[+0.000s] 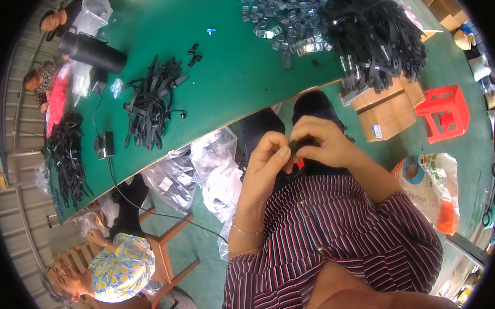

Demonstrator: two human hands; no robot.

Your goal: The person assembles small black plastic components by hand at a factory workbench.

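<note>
A green table (223, 95) carries a heap of black straps (378, 38) beside a spread of clear plastic pieces (286, 28), perhaps sorted that way for easy reach. Off its near edge, the left hand (268, 158) and right hand (325, 143) meet, fingers closed around a small black piece (296, 146), probably so both can steady it. The fingers cover most of it; its long axis and direction cannot be told.
</note>
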